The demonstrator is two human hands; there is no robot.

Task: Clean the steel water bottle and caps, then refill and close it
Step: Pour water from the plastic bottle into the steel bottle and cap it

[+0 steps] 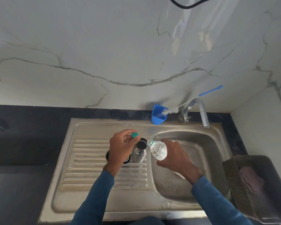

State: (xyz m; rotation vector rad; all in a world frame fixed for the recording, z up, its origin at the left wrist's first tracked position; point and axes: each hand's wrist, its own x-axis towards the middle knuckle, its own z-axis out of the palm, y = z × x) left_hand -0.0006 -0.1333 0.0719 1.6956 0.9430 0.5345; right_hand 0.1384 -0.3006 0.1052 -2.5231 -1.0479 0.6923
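Head view: ribbed steel draining board (91,159), mid-frame.
Thumb and fingertips of the left hand (120,146) pinch a small teal plastic cap (134,135). Just right of those fingers, the cylindrical steel water bottle (140,151) stands upright on the board, mouth open. Fingers of the right hand (175,157) wrap a clear plastic water bottle (158,150), tilted, neck at the steel mouth; touching or just apart, cannot tell.

A steel bottle (140,153) is stood upright and uncapped just left of the basin (209,151). Dark caps (107,156), largely hidden, are laid farther left of it. A clear plastic bottle (159,151) is tilted at the basin's left rim, its neck toward the steel mouth. A teal cap (134,135) is held up left of the basin.
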